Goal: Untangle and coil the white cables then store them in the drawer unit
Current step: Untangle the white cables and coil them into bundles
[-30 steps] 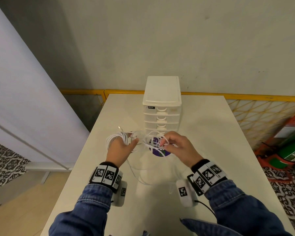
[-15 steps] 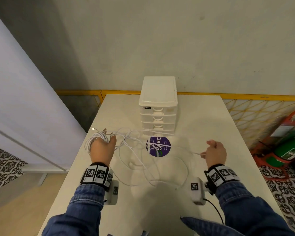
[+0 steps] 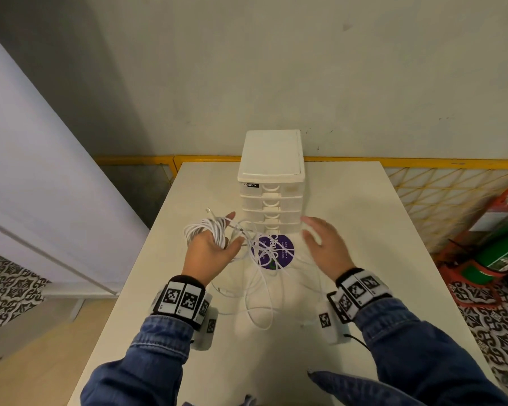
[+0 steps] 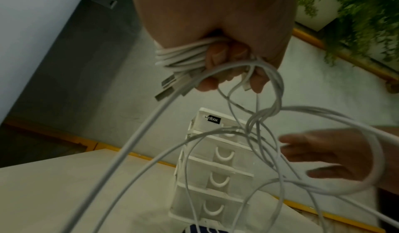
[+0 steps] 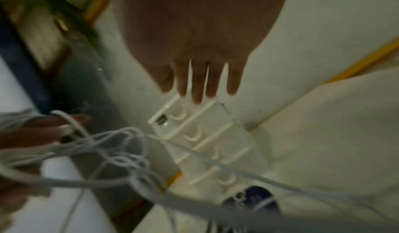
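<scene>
My left hand (image 3: 214,247) holds a coiled bundle of white cable (image 3: 206,230) wound round its fingers; in the left wrist view the fingers (image 4: 218,66) curl over the coil (image 4: 183,56) and USB plugs stick out. Loose tangled white cables (image 3: 261,259) trail from it over the table and across a purple round sticker (image 3: 276,250). My right hand (image 3: 323,244) hovers with straight fingers and holds nothing, just right of the tangle; its fingers (image 5: 202,83) are spread. The white drawer unit (image 3: 272,183) stands behind both hands with all drawers closed.
The white table (image 3: 364,215) ends at a yellow rail (image 3: 423,164) by the wall. A white panel (image 3: 41,171) stands left of the table. A red stand with a green cylinder (image 3: 499,253) sits on the patterned floor at the right.
My right hand let go of the strand it had pulled out to the right and swung back towards the tangle, fingers straight. My left hand moved back inward with its coil.
</scene>
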